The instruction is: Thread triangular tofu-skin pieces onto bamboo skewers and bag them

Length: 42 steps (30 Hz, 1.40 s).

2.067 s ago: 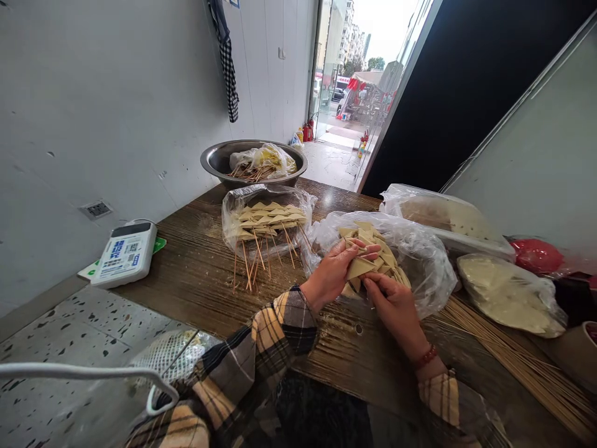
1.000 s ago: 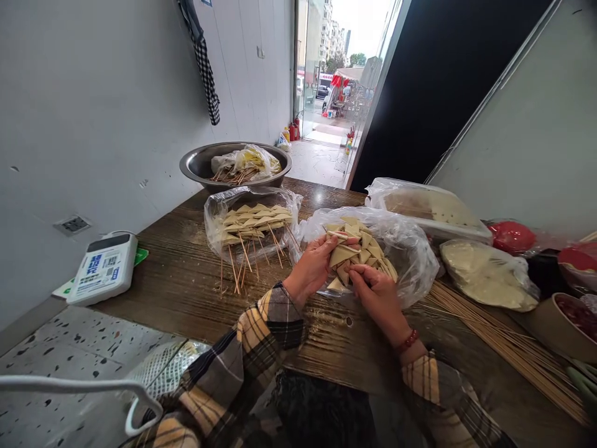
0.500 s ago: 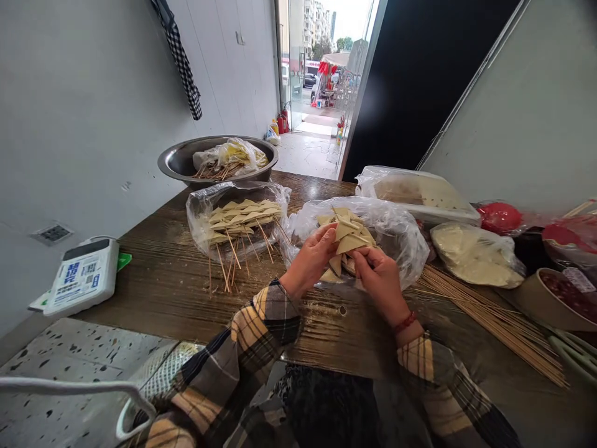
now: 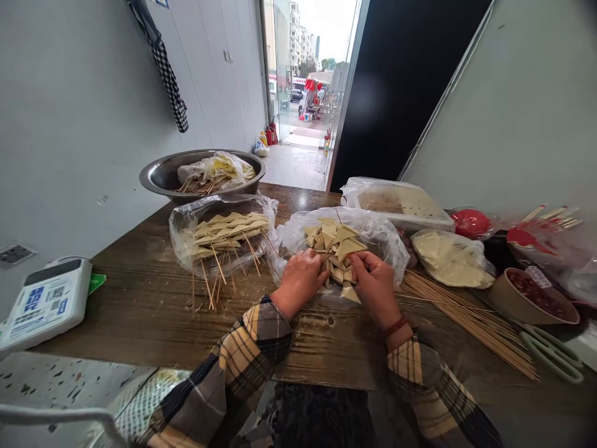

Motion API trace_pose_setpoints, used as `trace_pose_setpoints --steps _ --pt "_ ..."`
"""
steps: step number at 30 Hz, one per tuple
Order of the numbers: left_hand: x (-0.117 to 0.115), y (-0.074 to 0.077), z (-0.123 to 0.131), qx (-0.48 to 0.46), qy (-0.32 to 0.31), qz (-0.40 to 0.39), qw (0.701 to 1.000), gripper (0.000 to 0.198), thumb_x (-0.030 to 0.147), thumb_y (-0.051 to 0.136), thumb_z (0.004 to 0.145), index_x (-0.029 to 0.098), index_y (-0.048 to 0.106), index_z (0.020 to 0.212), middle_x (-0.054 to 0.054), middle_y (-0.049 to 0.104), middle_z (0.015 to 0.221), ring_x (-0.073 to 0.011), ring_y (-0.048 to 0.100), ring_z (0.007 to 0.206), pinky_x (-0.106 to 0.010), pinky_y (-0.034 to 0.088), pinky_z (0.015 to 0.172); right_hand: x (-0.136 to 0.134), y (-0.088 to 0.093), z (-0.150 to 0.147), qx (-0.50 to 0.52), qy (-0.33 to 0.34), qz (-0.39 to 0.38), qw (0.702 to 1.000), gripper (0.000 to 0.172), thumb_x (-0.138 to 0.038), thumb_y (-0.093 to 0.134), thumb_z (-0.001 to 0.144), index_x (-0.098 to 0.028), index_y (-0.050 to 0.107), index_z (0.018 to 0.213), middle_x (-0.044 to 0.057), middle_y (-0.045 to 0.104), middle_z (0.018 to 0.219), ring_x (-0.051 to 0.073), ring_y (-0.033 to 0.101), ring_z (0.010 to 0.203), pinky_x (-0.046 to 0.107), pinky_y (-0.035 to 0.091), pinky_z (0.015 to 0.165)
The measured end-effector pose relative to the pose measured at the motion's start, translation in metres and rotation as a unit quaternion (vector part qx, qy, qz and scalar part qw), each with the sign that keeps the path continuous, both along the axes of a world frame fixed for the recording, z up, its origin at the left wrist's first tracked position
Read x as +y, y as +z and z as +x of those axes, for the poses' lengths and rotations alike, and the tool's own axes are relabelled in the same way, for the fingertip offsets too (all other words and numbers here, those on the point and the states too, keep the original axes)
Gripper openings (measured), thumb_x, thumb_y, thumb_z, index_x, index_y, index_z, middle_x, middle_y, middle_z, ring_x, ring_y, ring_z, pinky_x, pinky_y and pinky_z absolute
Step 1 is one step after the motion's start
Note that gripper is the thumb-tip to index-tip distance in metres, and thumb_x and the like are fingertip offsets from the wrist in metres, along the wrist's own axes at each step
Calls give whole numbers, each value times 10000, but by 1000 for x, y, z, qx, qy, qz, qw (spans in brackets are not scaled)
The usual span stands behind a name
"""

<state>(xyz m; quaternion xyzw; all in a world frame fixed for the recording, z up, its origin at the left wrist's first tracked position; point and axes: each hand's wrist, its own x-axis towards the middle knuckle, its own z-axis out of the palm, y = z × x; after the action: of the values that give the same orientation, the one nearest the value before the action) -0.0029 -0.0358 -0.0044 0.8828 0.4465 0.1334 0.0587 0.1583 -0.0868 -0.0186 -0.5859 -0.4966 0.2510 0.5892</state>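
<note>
A round steel basin [image 4: 156, 175] sits at the left of the grainy wooden table [image 4: 149, 298]. Just beside it, a crinkled clear bag [image 4: 184, 227] holds flat tan triangles threaded on thin sticks. At mid-table the left hand [image 4: 300, 281] curls its fingers into a loose heap of triangular pieces [image 4: 332, 239]. The right hand [image 4: 374, 284] pinches one piece at the heap's near edge. Straight bamboo skewers [image 4: 466, 314] lie fanned to the right.

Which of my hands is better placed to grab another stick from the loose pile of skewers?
Right, probably. Your right hand, pinching tofu triangles, is nearest the loose skewers fanned out on that side; your left hand would have to cross over.
</note>
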Motion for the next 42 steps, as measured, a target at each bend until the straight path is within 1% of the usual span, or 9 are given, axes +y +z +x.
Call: trace_pose_setpoints --steps 18,22,27,30,34,36,38,40,42 --pt "2 -14 2 -60 -25 -35 997 254 357 611 799 151 602 947 -152 569 1098 -289 523 1051 -407 418 900 -6 -3 -1 -35 11 -10 999 340 -485 579 844 -156 648 800 -37 517 548 107 442 511 227 362 505" --pt "1 -19 1 -119 -45 -68 990 198 288 618 778 178 589 940 -127 617 1020 -275 551 1008 -388 413 898 -5 -5 0 -32 4 -12 999 369 -505 588 829 -143 656 804 -30 510 547 113 434 513 232 355 495" --pt "4 -17 2 -241 -53 -129 960 88 254 596 774 192 615 834 -60 646 826 -206 581 792 -302 424 742 -7 -3 -2 -13 18 -10 1000 368 -505 587 831 -144 654 819 -32 502 546 114 431 514 233 360 500" --pt "11 -8 -2 -365 -27 -195 910 159 311 592 782 159 638 787 -26 627 737 -155 543 692 -256 400 646 -9 0 -3 -2 21 -12 1000 360 -498 593 831 -144 659 839 -39 491 533 105 410 487 229 343 479" --pt "19 1 -9 -550 -13 -313 775 297 424 608 785 135 641 848 -5 605 723 -102 511 636 -211 397 588 -12 5 -2 15 49 -26 998 335 -478 588 847 -151 656 865 -51 478 520 88 375 440 223 305 439" --pt "19 5 -12 -608 -18 -358 708 309 435 652 755 139 610 830 -6 609 747 -96 542 661 -207 434 620 -13 6 -1 6 61 -28 998 329 -472 588 850 -151 657 865 -52 475 516 86 375 436 222 299 431" --pt "18 8 -14 -640 -31 -397 657 327 439 678 739 144 573 833 -18 624 785 -109 589 699 -228 471 652 -15 8 1 -10 77 -28 997 322 -465 585 853 -152 658 853 -52 469 508 86 382 441 219 300 432" --pt "17 10 -14 -653 -38 -415 632 345 418 688 740 145 557 907 -27 638 794 -112 602 676 -222 468 603 -17 10 4 -30 95 -33 994 315 -459 586 854 -153 660 833 -50 465 499 88 393 450 217 307 439" --pt "17 11 -14 -661 -29 -405 631 391 363 699 741 144 537 1022 -32 654 781 -97 585 621 -186 413 523 -19 13 7 -45 109 -44 992 317 -459 585 854 -152 659 822 -47 469 493 90 404 456 216 319 446"
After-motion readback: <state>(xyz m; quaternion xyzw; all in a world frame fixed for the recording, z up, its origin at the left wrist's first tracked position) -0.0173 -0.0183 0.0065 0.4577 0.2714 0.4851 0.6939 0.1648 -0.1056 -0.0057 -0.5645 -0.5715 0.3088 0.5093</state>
